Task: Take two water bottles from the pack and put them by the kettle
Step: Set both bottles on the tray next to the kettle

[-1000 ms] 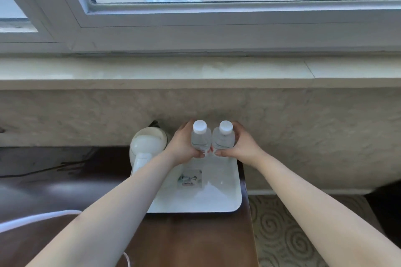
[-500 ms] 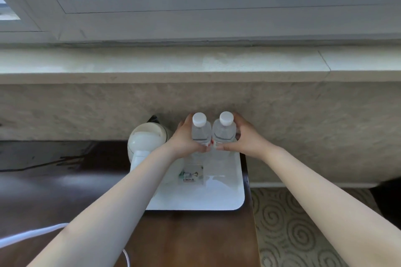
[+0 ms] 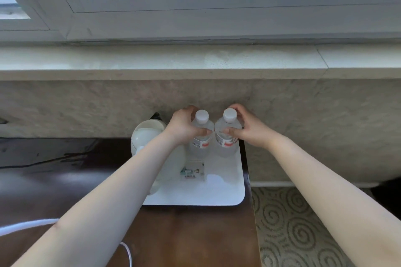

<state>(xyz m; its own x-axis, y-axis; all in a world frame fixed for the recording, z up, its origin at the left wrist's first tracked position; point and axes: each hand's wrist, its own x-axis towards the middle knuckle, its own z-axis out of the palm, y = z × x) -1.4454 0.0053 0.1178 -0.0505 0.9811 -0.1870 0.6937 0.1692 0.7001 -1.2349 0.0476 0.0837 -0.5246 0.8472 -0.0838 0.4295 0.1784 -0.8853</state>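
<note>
Two clear water bottles with white caps stand upright side by side at the back of a white tray (image 3: 225,193). My left hand (image 3: 184,128) grips the left bottle (image 3: 200,134) around its shoulder. My right hand (image 3: 247,130) grips the right bottle (image 3: 226,134) the same way. A white kettle (image 3: 149,136) stands on the tray just left of the bottles, partly hidden by my left forearm. The pack is not in view.
The tray lies on a dark wooden table (image 3: 184,234) against a stone wall under a window sill (image 3: 195,60). A small printed card (image 3: 193,172) lies on the tray. A white cable (image 3: 26,225) runs over the table's left side. Patterned carpet (image 3: 293,223) lies right of the table edge.
The view has tilted down slightly. The bottles stay at the tray's back, a little further apart at the caps, and both hands keep their grip.
</note>
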